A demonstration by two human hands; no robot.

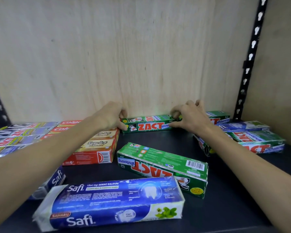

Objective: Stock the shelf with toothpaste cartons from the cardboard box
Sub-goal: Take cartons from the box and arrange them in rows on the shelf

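A green ZACT toothpaste carton [149, 124] lies lengthwise at the back of the dark shelf [225, 190], against the plywood back wall. My left hand [110, 117] grips its left end and my right hand [189, 118] grips its right end. A second green ZACT carton [161, 165] lies at an angle in the middle of the shelf. A blue Safi carton [114, 201] lies in front of it near the shelf's front edge. The cardboard box is out of view.
Red Colgate cartons [92, 147] and silver ZACT cartons [15, 135] are stacked at the left. More green ZACT cartons [252, 142] sit at the right. Another Safi carton [55, 178] lies under my left forearm. A black slotted upright [249, 61] stands at the right.
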